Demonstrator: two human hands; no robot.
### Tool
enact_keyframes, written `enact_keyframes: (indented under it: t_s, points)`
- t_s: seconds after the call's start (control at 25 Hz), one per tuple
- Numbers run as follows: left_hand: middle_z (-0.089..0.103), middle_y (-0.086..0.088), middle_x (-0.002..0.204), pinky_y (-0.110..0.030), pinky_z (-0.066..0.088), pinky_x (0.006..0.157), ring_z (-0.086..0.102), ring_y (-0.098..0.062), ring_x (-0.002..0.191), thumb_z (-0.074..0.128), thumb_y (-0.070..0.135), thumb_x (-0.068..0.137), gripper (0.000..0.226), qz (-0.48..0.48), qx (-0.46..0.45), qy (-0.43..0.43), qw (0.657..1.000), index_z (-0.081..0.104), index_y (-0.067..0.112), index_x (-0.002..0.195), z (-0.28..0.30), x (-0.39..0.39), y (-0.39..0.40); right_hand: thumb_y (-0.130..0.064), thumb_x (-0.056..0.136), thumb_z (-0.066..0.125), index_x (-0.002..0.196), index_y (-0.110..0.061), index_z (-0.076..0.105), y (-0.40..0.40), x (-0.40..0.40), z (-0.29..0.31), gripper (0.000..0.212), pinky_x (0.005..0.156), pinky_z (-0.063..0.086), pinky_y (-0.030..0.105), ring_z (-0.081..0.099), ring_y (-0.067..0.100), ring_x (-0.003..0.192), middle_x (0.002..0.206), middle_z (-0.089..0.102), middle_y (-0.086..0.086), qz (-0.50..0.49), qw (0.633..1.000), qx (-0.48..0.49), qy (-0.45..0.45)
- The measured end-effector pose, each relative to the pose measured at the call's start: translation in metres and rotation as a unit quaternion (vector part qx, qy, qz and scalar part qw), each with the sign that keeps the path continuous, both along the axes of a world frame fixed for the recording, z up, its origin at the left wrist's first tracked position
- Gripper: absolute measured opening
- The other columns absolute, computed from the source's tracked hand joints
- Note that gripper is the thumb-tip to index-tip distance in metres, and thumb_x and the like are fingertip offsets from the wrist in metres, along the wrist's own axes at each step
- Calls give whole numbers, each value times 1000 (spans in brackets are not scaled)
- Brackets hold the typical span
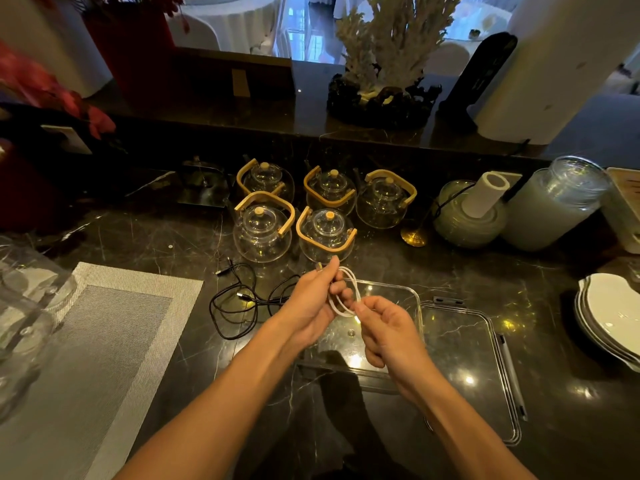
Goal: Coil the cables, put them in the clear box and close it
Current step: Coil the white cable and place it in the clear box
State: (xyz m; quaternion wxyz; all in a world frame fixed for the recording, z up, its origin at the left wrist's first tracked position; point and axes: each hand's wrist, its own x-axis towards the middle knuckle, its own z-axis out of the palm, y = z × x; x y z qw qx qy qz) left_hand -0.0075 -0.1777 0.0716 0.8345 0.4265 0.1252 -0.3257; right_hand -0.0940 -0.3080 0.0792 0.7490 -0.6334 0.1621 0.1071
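Desk [519,282]: dark marble with pale veins, running under a raised dark ledge at the back. Beyond the ledge the room is blurred; white draped shapes and a pale coral-like ornament [388,46] are all that can be made out. Left edge cut off: a clear glass object [20,306], only partly in frame, unidentifiable. Right edge cut off: stacked white plates [609,317].

Grey woven placemat [104,341] lies at lower left on the desk. Five glass teapots [325,233] with bamboo handles stand grouped at centre back.

Clear box [388,292] sits open on the desk directly beneath the hands; its outline is hard to trace against the reflections, and its near part is hidden by the forearms. Clear lid [478,358] lies flat just right of it, touching or nearly so; cannot tell which.

Black cables [239,299]: loose tangle on the desk, left of the box, uncoiled.

Left hand [311,299]: fingers curled, gripping a small loop of the white cable [346,292] above the box. Right hand [388,327]: thumb and forefinger pinching the lower part of the same loop. One connector end pokes above the left hand's fingers; its type is too small to read.
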Motion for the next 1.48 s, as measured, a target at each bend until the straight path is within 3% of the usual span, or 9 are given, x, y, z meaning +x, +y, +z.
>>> enact_keyframes:
  t_s: [0.2,0.4,0.6,0.72,0.84,1.0,1.28,1.4,1.48]
  points:
    - [36,6,50,-19,33,38,35,-5,37,48,30,105,33,58,-69,84,992,50,11,78,-4,4,-9,-21,104,56,113,-8,52,11,-11,1,17,35,23,22,26,7,39,52,37,-7,-20,1000,-15,0]
    - [35,6,47,-19,29,35,31,-6,34,45,31,106,36,110,-69,97,987,49,11,77,-3,3,-16,-16,104,55,104,-7,52,9,-15,4,10,37,25,23,25,9,40,55,37,-4,-7,1000,17,-13]
    - [34,6,46,-20,30,32,32,-6,32,44,29,106,36,117,-135,141,974,49,11,76,-1,8,-13,-12,98,60,109,1,58,7,-21,6,17,47,54,32,51,17,42,69,61,12,45,992,78,-83]
    - [32,6,44,-19,27,30,30,-6,31,44,33,106,37,109,-177,154,966,49,12,75,0,9,-8,-7,97,61,127,1,55,5,-22,12,31,65,63,35,72,22,72,120,74,15,22,980,184,-74]
    - [30,7,46,-18,23,32,27,-5,32,44,34,106,39,89,-178,136,970,49,13,74,5,2,-11,-11,95,58,123,0,63,-3,-13,4,31,61,62,25,73,13,77,108,76,11,-97,941,324,-9]
    - [31,7,50,-18,24,37,27,-5,37,47,31,105,35,41,-128,66,989,49,12,76,10,-5,-18,-13,84,77,113,-4,67,-13,1,-9,32,45,56,18,61,7,54,81,64,6,-129,896,420,74]
    - [30,2,56,-20,41,45,32,-8,42,50,30,104,32,7,21,-49,999,50,12,78,15,-13,-21,-2,95,51,98,3,66,-14,19,-3,16,32,32,8,33,4,33,64,55,4,-131,895,398,154]
    - [50,-4,55,-32,51,64,55,-18,54,47,36,105,37,-4,232,-181,956,53,13,76,10,-14,-20,-3,86,63,96,3,73,-16,20,-1,16,33,31,9,32,3,35,78,66,6,-73,931,323,155]
    - [57,-5,62,-32,50,64,58,-20,63,44,40,105,41,9,331,-225,917,54,15,74,6,-17,-21,-4,88,65,94,1,75,-15,18,-2,13,34,32,13,31,3,36,75,66,3,-50,959,239,142]
